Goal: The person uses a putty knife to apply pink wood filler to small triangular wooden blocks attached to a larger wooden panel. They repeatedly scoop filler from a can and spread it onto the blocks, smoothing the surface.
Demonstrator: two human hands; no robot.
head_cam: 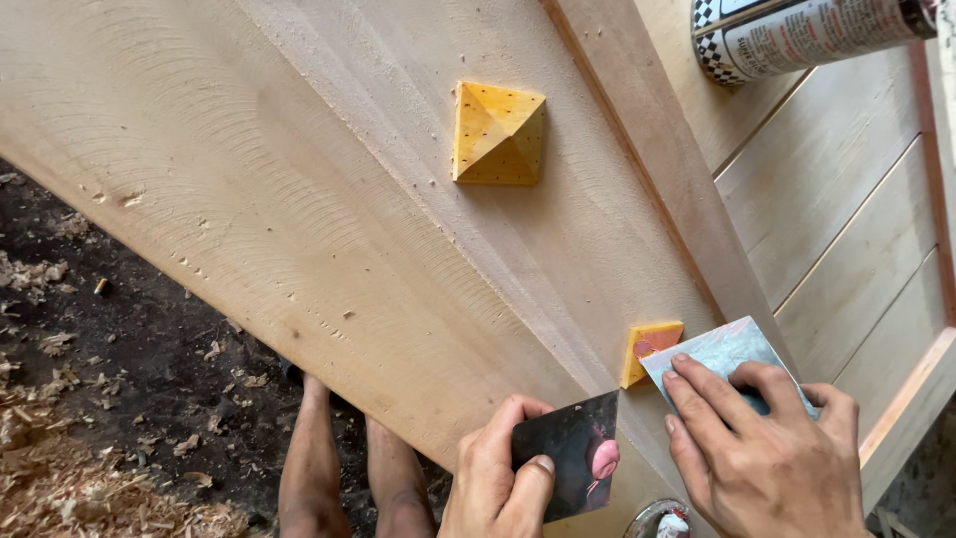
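My left hand [498,478] holds a dark flat scraper blade [573,453] with a dab of pink filler [604,458] on it, low over a pale wooden door panel [299,199]. My right hand [762,453] presses a second, light blue-grey scraper [719,351] against a small yellow pyramid-shaped wooden block [649,344], which has pink filler on its near face. Another yellow pyramid block [498,133] is fixed higher up on the panel, untouched.
A cylindrical can with a checkered band [797,38] lies at the top right on the slatted part of the door [846,219]. A small open tin [662,520] sits at the bottom edge. Below are my bare legs [349,468] and wood shavings on dark ground [90,399].
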